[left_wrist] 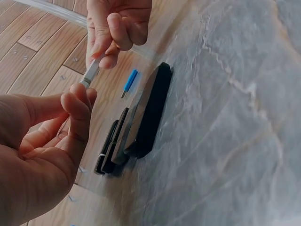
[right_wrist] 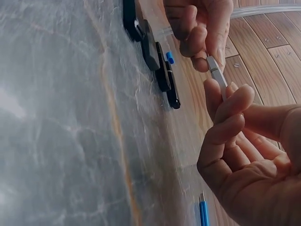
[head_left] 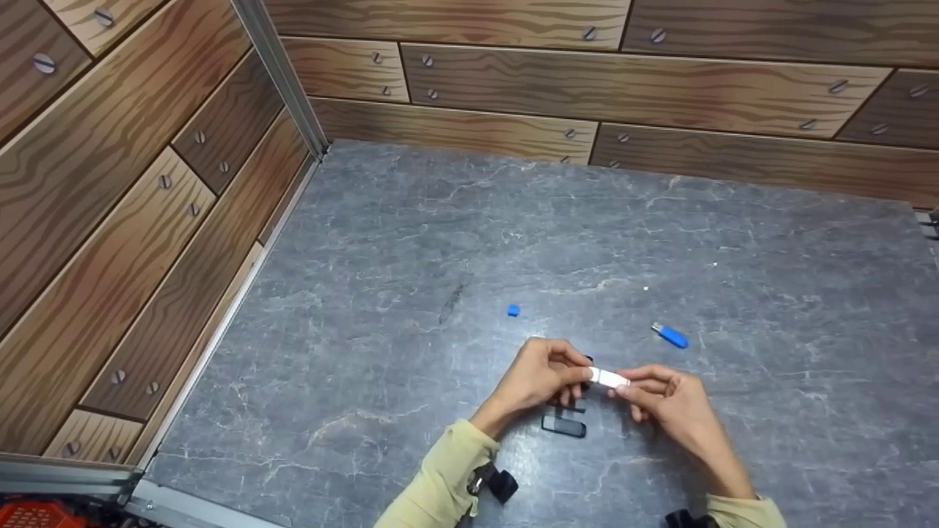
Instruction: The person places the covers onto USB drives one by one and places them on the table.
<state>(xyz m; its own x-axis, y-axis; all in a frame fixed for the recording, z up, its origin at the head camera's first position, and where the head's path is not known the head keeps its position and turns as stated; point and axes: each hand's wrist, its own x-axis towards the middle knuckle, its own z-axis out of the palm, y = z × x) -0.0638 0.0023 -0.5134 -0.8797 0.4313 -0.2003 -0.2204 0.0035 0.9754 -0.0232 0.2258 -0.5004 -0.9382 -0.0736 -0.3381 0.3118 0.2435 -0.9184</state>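
A slim white USB stick is held between both hands above the table. My left hand pinches its left end, a narrow seam showing just beside the fingertips. At the other end, the thumb and fingers of my right hand pinch it. Both wrist views show the stick tilted, its two ends partly hidden by fingers. Below the hands lie several dark flat pieces, among them a black oblong one; my left hand partly covers the others.
A blue USB stick lies beyond my right hand, its metal plug bare. A small blue cap sits beyond my left hand. Wood-patterned walls border the grey marbled tabletop at the back and left.
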